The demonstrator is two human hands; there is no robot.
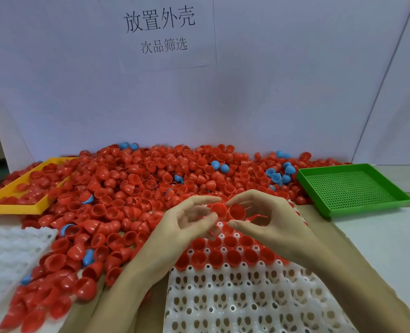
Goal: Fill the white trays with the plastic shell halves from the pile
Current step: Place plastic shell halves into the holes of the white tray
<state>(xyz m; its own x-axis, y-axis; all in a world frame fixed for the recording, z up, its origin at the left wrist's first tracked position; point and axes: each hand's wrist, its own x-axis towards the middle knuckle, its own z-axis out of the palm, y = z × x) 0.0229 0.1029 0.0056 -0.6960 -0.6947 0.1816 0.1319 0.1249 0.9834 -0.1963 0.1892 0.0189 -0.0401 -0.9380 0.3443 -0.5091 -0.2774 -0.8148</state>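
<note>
While the left hand (189, 219) and right hand (269, 219) each pinch a red shell half (218, 209) above the white tray (247, 301), the pile (139, 188) crowds its far edge — green tray (353, 188) well apart.

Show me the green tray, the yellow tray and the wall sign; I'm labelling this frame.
green tray (350, 188): head view, perforated floor.
yellow tray (14, 209): head view, near front wall.
wall sign (159, 22): head view, large printed characters.

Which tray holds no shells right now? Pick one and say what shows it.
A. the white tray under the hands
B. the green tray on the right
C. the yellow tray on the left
B: the green tray shows only its bare perforated floor, while red shells lie in the yellow tray and fill the far rows of the white tray.
</note>
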